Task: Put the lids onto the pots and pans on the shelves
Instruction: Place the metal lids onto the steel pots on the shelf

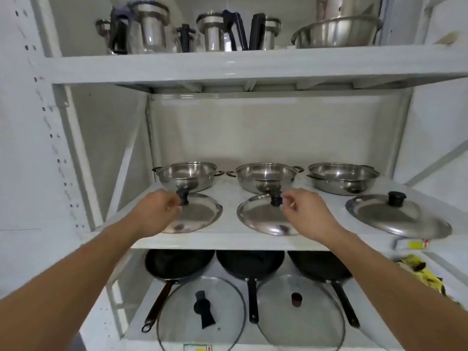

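On the middle shelf (228, 239), our left hand (154, 211) closes its fingers on the black knob of the left steel lid (197, 216) at the front edge. Our right hand (304, 211) pinches the knob of the centre lid (263, 219). 3 open pots (266, 176) stand along the back edge.

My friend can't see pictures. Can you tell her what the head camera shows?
Two bare hands reach for black knobs on steel lids: left hand at the left lid, right hand at the middle lid. Three open steel pots stand behind them on the white shelf.
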A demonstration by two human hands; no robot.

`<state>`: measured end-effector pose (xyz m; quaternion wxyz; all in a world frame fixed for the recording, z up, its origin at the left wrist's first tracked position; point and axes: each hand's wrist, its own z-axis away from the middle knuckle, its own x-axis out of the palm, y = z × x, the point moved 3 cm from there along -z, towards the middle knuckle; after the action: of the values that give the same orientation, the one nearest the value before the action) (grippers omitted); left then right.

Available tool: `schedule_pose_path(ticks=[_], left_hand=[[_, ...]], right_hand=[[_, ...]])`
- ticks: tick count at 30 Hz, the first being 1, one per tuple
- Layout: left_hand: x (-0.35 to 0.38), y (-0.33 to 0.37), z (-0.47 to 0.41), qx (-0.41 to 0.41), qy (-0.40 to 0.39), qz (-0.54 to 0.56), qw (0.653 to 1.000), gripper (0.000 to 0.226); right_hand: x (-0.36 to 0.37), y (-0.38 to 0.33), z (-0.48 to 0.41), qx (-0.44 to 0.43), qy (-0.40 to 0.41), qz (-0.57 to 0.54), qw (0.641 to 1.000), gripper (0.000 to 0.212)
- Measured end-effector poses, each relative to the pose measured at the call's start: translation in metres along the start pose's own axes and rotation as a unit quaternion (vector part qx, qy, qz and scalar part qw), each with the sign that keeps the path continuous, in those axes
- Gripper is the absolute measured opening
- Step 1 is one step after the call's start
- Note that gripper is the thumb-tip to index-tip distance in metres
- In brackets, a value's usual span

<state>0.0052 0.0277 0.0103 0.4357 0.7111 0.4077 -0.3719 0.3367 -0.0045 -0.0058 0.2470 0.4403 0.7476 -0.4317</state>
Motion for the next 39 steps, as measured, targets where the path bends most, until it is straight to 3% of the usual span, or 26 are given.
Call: schedule_pose_path(ticks=[8,12,19,23,27,31,39], left_hand=[[0.055,-0.033,-0.104,-0.035,-0.021,-0.087,0.995,0.051],[0.072,-0.046,-0.122,-0.031,-0.027,-0.158,0.987,0.043],[0.056,-0.053,-0.126,0.038,-0.018,-0.140,0.989,0.025],[-0.009,-0.045,-0.142,0.060,-0.030,-0.092,0.993,0.020],[-0.060,-0.030,-0.184,0.070,0.020,-0.035,0.997,0.023],[-0.053,-0.034,-0.253,0.066,0.064,-0.050,0.995,0.029],[0.016,-0.084,-0.345,0.020,0.032,-0.088,0.995,0.032]], right_hand=[[0.047,0.039,-0.090,0.010,-0.127,0.133,0.983,0.040],[0.061,0.052,-0.106,-0.001,-0.111,0.127,0.986,0.032],[0.027,0.040,-0.110,-0.034,-0.154,0.095,0.983,0.027],[-0.027,0.020,-0.136,-0.009,-0.140,-0.015,0.990,0.018],[-0.047,0.006,-0.191,-0.007,-0.079,-0.073,0.994,0.009],[-0.022,0.009,-0.253,0.017,-0.045,0.002,0.999,0.018],[0.053,0.057,-0.328,0.111,-0.058,0.116,0.985,0.027]])
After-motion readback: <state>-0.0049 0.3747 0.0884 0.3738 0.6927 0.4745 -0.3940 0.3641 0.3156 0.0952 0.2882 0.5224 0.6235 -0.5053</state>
